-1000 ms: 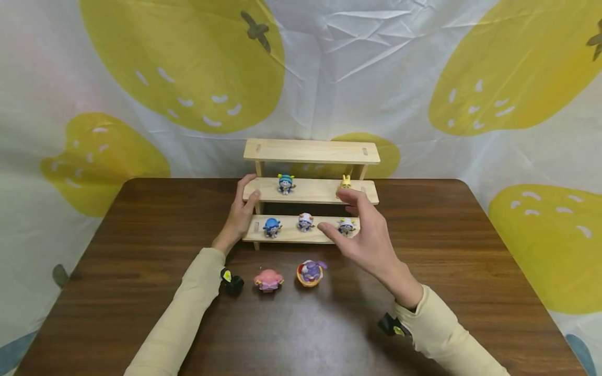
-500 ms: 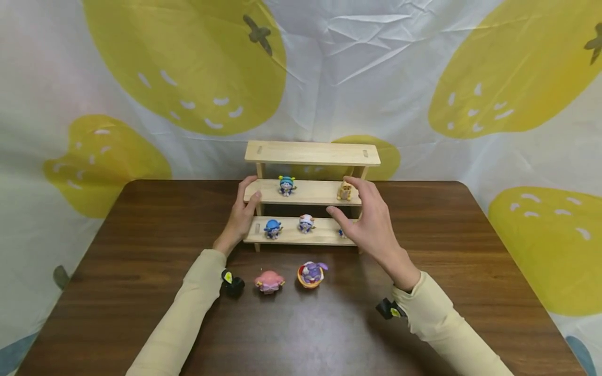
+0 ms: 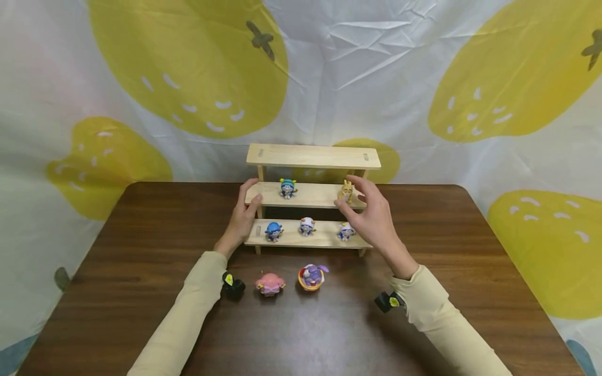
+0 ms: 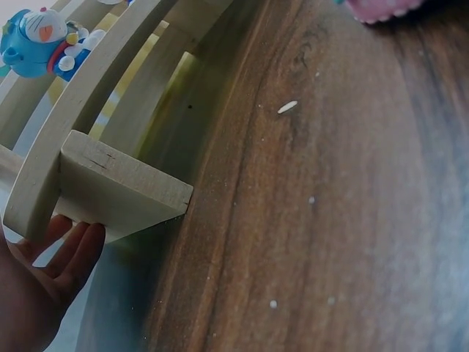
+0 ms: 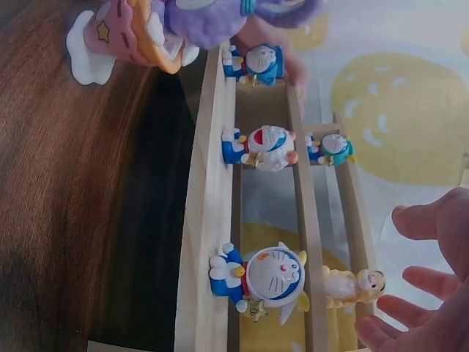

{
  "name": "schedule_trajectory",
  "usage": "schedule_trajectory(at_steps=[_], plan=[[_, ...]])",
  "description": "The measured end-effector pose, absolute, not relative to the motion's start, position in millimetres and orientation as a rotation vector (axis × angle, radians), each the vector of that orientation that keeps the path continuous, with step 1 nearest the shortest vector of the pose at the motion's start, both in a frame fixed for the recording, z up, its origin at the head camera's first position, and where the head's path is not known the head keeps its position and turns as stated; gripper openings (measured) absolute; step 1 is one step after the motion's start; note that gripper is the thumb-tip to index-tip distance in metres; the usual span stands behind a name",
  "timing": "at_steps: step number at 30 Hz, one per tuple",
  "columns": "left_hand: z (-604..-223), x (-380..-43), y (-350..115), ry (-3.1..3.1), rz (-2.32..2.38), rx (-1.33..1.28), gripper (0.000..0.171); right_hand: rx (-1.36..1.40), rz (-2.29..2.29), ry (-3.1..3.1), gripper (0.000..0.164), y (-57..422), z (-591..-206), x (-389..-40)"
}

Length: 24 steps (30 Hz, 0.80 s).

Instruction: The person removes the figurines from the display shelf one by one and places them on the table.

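My left hand [image 3: 242, 216] grips the left end of a three-tier wooden display shelf [image 3: 312, 155], thumb in front and fingers behind. In the left wrist view its fingers [image 4: 84, 257] lie against the shelf's side support. My right hand [image 3: 373, 216] is at the right end of the middle tier, thumb and index finger spread around a small yellow-orange figurine [image 3: 345, 193]. The right wrist view shows these fingers apart from the figurine [image 5: 352, 286]. A figurine in a teal hat [image 3: 288, 189] sits farther left on that tier.
On the bottom tier sit a blue figurine [image 3: 274, 231] and two white-hatted figurines, one central [image 3: 307, 226], one right [image 3: 345, 231]. Before the shelf, a pink figurine [image 3: 270, 284] and a purple figurine in a cup [image 3: 311, 277] stand on the table [image 3: 301, 334]. A patterned cloth [image 3: 310, 68] hangs behind.
My right hand has shifted slightly, and its thumb has come up beside the yellow-orange figurine, which now shows more fully. My left hand stays on the shelf.
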<state>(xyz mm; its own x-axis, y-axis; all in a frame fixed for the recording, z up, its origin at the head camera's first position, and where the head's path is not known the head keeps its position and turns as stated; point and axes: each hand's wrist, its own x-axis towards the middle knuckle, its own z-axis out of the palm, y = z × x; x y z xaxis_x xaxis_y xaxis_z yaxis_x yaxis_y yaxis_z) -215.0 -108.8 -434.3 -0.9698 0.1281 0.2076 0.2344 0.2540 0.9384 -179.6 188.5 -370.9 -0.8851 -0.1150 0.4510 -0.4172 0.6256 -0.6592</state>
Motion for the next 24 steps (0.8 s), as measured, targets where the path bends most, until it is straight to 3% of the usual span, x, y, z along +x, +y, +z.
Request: schedule_trajectory(at_steps=[24], plan=[[-434.2,-221.6,-108.8,-2.415,-1.855,-0.353,0.051,0.419,1.189,-2.509,0.037,195.9,-376.9,-207.3]])
